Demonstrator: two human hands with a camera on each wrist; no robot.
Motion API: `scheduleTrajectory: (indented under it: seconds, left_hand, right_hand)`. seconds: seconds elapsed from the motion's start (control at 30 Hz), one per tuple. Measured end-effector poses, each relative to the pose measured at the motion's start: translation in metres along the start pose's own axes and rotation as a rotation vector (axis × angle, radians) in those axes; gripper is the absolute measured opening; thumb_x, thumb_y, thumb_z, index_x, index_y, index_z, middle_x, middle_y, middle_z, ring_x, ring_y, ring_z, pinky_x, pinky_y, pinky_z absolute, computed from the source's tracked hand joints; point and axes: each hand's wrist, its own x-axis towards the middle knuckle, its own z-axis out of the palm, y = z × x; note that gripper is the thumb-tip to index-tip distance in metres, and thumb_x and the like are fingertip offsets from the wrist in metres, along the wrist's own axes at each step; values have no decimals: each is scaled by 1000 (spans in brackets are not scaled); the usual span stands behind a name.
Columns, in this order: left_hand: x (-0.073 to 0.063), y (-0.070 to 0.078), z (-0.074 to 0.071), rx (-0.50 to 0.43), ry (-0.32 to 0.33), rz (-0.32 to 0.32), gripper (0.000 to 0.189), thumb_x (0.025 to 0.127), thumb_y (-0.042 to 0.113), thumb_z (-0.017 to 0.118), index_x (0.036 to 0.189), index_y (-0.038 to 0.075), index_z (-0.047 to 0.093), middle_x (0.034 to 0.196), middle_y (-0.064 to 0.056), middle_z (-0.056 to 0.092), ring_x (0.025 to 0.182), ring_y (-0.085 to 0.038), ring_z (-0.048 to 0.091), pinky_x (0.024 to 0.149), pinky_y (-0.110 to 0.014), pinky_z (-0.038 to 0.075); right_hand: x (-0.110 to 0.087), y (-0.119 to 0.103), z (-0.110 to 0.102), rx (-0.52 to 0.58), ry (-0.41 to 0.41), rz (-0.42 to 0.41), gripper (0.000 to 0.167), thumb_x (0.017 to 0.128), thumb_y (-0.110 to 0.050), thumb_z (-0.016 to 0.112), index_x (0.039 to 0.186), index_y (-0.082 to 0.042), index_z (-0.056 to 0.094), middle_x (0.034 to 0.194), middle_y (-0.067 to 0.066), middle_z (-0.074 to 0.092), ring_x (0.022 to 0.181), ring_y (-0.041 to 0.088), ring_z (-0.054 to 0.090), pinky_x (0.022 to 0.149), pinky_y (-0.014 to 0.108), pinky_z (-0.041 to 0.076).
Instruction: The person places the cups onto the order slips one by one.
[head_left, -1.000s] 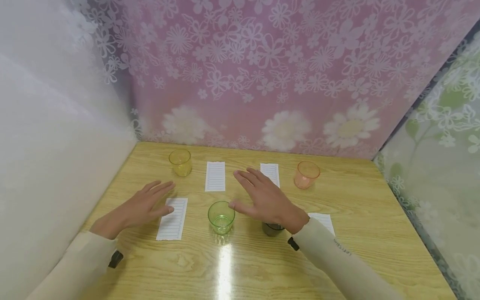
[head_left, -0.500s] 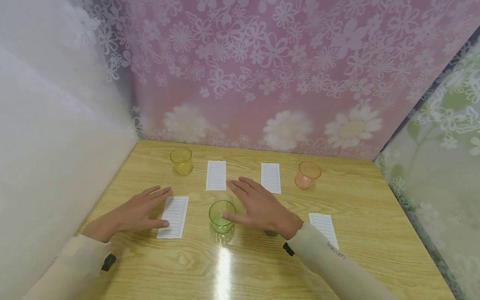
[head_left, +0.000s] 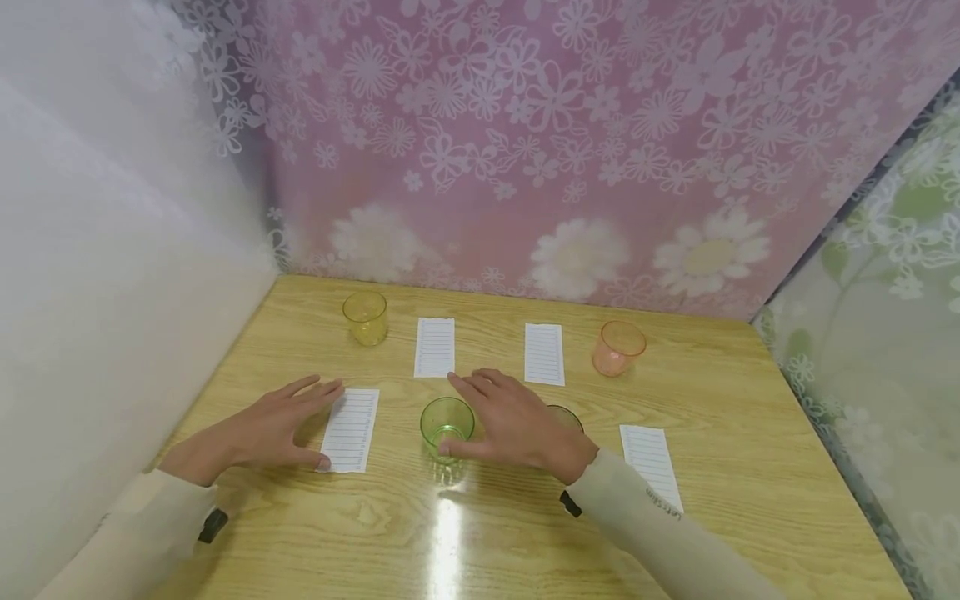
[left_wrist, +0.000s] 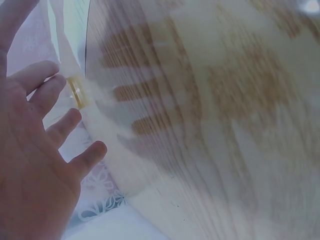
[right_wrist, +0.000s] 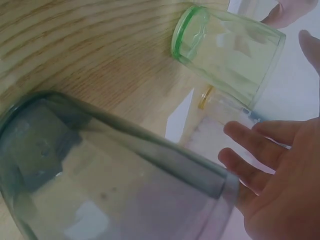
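Observation:
A clear green cup (head_left: 447, 419) stands upright on the wooden table. My right hand (head_left: 513, 423) hovers at its right side with fingers extended, the thumb crossing in front of the cup in the head view. In the right wrist view, a gap shows between these fingers and the green cup (right_wrist: 227, 52). Partly hidden behind my right wrist is a dark grey cup (head_left: 567, 416), large and close in the right wrist view. My left hand (head_left: 266, 429) is spread, holds nothing, and is nearest to a lined paper slip (head_left: 354, 429), its thumb overlapping the slip's lower left corner.
A yellow cup (head_left: 366, 319) stands at the back left, an orange cup (head_left: 618, 350) at the back right. Two lined slips lie between them, one left (head_left: 435, 347) and one right (head_left: 544, 354). Another slip (head_left: 651, 465) lies partly beneath my right sleeve. Fabric walls enclose the table.
My right hand has moved left and towards me, up to the green cup, uncovering the back right slip. My left hand has shifted slightly left and nearer. The cups stay put.

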Motion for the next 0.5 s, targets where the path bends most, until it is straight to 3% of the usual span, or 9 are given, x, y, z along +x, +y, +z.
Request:
scheduleTrajectory:
  seconds: [0.5]
  left_hand:
    - [-1,-2,3,-18,-33,12,112,84,66,85,168,5,42,176,-17,37,159,-57,30,115,-85,32]
  right_hand:
    - [0,-1,11,-19,-14,-10,101,96,-75,68,168,-9,43,149,14,65,149,35,54,124,51,46]
